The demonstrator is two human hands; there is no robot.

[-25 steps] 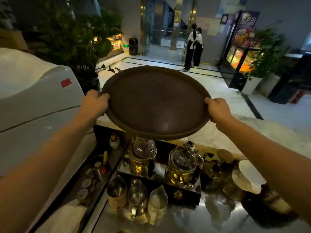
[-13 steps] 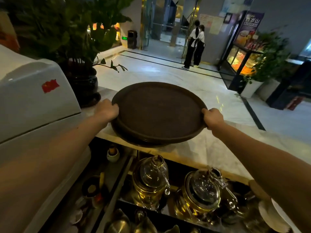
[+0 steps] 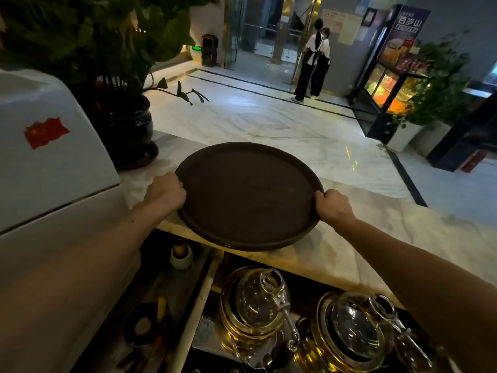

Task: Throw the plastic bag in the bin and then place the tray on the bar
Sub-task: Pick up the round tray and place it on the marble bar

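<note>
1. One view alone is given, taken from a wide-angle camera worn on the person's head.
2. The scene is looked at forward and downward, from above and behind both forearms, which are seen reaching away from the lens.
3. The hands, left (image 3: 167, 190) and right (image 3: 333, 206), are framed at mid-height, close to the camera.
4. The marble surface (image 3: 382, 232) is crossed in the middle ground; the lobby floor (image 3: 269, 122) is taken in beyond it.
5. Straight lines are bent near the edges by the lens.
</note>
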